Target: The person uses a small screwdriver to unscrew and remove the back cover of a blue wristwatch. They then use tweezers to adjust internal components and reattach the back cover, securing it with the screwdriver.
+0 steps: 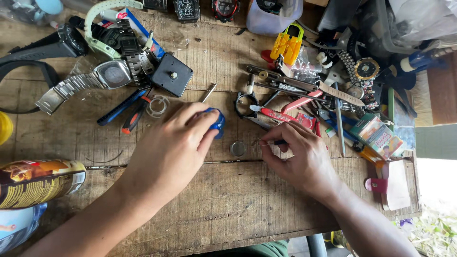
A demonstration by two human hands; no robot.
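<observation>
Left hand (173, 147) arched over blue holder (218, 123)

**One head-worn view, straight down onto a cluttered workbench**

There is a single camera, worn on the person's head and tilted steeply down, so the wooden bench top (223, 200) fills almost the whole frame. Take the small round metal disc (237, 148) near the frame's centre as the landmark. The view sits close: both forearms enter from the bottom edge, the left hand (173, 145) just left of the disc, the right hand (300, 157) just right of it. Beyond the disc, toward the top edge, the bench's far side is cut off. Right of the disc, the bench edge and ground below show. No second view overlaps.
</observation>
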